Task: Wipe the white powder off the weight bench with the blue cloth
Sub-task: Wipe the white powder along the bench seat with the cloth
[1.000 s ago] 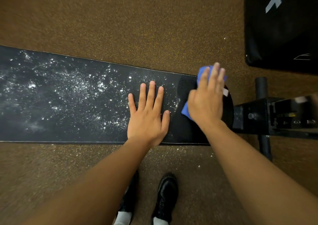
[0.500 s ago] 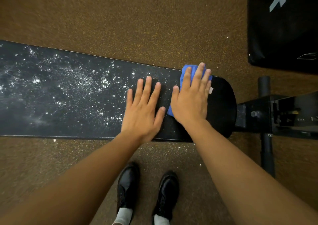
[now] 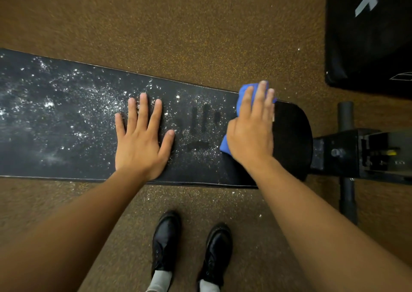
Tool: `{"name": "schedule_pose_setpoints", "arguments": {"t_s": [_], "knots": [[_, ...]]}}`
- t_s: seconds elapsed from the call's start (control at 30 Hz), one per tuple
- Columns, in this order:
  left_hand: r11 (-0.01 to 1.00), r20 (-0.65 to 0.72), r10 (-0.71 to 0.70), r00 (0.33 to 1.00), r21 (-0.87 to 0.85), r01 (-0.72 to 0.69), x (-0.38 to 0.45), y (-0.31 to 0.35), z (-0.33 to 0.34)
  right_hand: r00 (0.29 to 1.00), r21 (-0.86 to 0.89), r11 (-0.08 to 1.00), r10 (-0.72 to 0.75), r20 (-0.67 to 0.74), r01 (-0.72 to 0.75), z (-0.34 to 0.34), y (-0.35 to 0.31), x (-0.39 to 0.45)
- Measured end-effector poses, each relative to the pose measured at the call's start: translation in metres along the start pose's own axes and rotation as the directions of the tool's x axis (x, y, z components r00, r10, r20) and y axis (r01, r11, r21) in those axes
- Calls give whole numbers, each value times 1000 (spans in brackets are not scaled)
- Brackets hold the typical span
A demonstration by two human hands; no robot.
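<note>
A long black weight bench (image 3: pixel 66 149) runs across the view, speckled with white powder (image 3: pixel 89 95) over its left and middle. Its rounded right end (image 3: pixel 292 135) looks clean. My right hand (image 3: pixel 252 133) presses flat on the blue cloth (image 3: pixel 242 95) near that end; the cloth shows above my fingers and beside my thumb. My left hand (image 3: pixel 140 140) rests flat with fingers spread on the powdered pad, to the left of a dark handprint (image 3: pixel 202 122) in the powder.
The bench's black metal frame (image 3: pixel 356 155) and a floor bar (image 3: pixel 346 198) stick out at the right. A black pad with white markings (image 3: pixel 367 35) lies at top right. My black shoes (image 3: pixel 191 247) stand on the brown speckled floor (image 3: pixel 178 24).
My left hand has shifted left along the bench, leaving a dark handprint in the powder. My right hand swept the cloth left, then back right toward the rounded end.
</note>
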State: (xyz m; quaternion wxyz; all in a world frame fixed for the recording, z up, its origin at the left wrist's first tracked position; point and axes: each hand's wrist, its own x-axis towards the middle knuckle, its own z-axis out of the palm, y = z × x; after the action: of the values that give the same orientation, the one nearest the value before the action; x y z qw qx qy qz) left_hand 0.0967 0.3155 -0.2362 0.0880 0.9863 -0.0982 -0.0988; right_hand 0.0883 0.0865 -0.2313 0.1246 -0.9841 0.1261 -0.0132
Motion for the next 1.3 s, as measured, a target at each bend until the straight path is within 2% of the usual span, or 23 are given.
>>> {"name": "schedule_pose_setpoints", "arguments": {"t_s": [0.1,0.17,0.27,0.37,0.47,0.6,0.73,0.8,0.87,0.93,1.0,1.07,1.17,1.3], "knots": [[1000,2,-1,1000,0,1,0,-1,-1,979,13,984,-179,99,179,-1,-11,-41],[1000,2,-3,1000,-2,3,0,0,-1,961,18,971,-240,138,240,-7,5,-60],[1000,0,-6,1000,2,6,0,0,0,991,-2,994,-105,89,105,-15,37,-50],[1000,-3,-6,1000,6,6,0,0,0,999,35,998,51,15,-51,-12,35,-15],[1000,-6,-2,1000,6,2,0,0,1,998,21,998,65,-18,-65,-1,5,6],[1000,-12,5,1000,2,-5,-1,0,2,992,2,994,-113,51,113,6,-23,-24],[1000,-8,6,1000,16,-6,0,-1,1,954,10,962,-271,127,272,-4,1,-69],[1000,-11,9,1000,11,-9,0,-1,2,969,0,975,-219,114,220,-11,21,-67],[1000,-10,5,1000,9,-5,0,-1,1,995,10,997,-76,69,75,-14,30,-50],[1000,-7,2,1000,20,-2,0,-1,0,999,28,999,35,15,-36,-11,22,-25],[1000,0,0,1000,26,0,0,-1,0,998,31,997,64,5,-64,-4,-1,-3],[1000,0,0,1000,25,0,0,-1,0,999,22,999,27,27,-28,4,-30,5],[1000,-1,5,1000,20,-5,1,-2,1,992,31,994,-108,57,107,12,-57,-17],[1000,5,17,1000,3,-17,1,-2,0,951,32,961,-276,137,275,3,-36,-66]]}}
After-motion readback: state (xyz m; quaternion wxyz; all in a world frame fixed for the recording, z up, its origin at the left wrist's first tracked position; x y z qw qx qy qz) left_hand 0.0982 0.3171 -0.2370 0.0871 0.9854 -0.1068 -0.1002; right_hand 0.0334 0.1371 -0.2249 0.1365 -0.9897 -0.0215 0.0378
